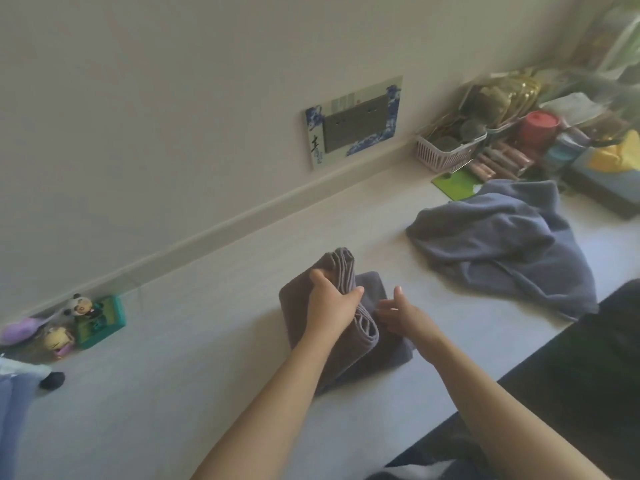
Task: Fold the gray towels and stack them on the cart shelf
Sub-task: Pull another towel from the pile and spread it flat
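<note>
left hand [329, 306] grips a folded gray towel [332, 327] on the tabletop [207, 358], right hand [403, 315] spread beside it; another towel [502, 247] lies unfolded; no cart in view.

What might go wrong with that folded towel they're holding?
The left hand grips the folded gray towel by its layered edge, tilted up off the table; the layers could slip and the fold fall open. The right hand looks open beside it, giving little support. The unfolded towel lies close by and could get dragged along.
</note>
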